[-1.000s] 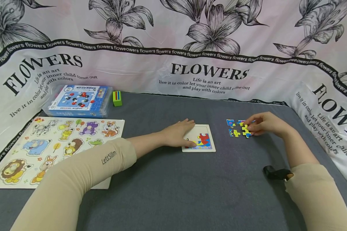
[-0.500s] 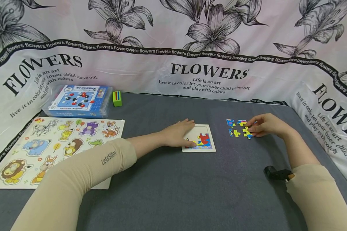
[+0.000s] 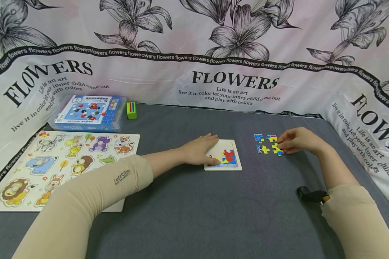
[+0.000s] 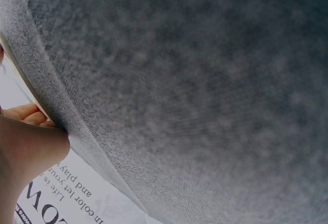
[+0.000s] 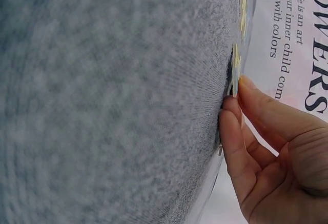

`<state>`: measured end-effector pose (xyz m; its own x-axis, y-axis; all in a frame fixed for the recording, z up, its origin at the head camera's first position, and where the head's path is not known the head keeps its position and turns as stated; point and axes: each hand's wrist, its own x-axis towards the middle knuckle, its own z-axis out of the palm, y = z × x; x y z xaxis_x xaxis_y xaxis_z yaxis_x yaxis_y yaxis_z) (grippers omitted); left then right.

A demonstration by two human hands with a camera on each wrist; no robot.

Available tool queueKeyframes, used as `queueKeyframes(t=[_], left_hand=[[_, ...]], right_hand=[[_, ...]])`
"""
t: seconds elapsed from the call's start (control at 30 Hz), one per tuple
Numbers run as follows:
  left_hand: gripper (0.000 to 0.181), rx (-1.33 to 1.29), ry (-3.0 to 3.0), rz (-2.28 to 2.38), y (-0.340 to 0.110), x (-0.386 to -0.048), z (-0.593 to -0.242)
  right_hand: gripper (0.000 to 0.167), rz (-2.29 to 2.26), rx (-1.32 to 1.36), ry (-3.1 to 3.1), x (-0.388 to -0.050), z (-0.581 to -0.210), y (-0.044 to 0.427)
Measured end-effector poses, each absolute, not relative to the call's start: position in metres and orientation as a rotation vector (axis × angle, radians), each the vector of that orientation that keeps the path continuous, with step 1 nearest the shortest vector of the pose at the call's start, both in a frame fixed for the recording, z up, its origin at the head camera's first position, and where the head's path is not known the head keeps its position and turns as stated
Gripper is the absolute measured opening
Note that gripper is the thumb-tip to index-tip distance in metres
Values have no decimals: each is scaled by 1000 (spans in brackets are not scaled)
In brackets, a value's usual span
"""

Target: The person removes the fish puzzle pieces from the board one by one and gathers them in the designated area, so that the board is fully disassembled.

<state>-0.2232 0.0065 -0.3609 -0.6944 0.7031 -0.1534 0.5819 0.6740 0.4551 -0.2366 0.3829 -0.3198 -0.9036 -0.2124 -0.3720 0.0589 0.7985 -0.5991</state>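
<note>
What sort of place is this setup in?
Likely a staged tabletop for puzzle play, indoors by the look of it: gray-covered table, printed FLOWERS cloth hung behind, small jigsaw tray and animal picture board on top.

This looks like a play or learning corner, in what building cannot be told: flower-printed sheeting (image 3: 142,81) backs a grey counter (image 3: 214,212) bearing an animal puzzle board (image 3: 59,158), jigsaw pieces (image 3: 264,149) and a boxed molecule kit (image 3: 87,112).

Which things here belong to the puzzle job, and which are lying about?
In use:
square white tray, left hand on it
multicoloured jigsaw pieces, right hand pinching one

Lying about:
white animal-picture board
clear-and-blue plastic box
green striped block
</note>
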Motion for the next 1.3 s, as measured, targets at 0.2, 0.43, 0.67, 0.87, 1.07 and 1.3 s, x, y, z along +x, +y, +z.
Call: queueKeyframes(t=[0.2, 0.43, 0.67, 0.87, 1.07, 1.3], left_hand=[[87, 1020, 2569, 537, 7, -222, -359], [87, 1025, 2568, 543, 7, -222, -359], [87, 1038, 2569, 538, 6, -223, -361], [86, 1037, 2574, 536, 7, -223, -361], [86, 1031, 2578, 530, 7, -223, -360], [87, 1015, 2579, 536, 8, -224, -362]], right_hand=[[42, -815, -124, 2619, -237, -318, 382], [39, -797, -142, 2703, -235, -308, 366], [34, -790, -231, 2707, -234, -300, 340], [30, -799, -288, 2684, -233, -297, 313], [32, -809, -372, 2645, -230, -295, 287], [28, -837, -455, 2570, -229, -296, 262]])
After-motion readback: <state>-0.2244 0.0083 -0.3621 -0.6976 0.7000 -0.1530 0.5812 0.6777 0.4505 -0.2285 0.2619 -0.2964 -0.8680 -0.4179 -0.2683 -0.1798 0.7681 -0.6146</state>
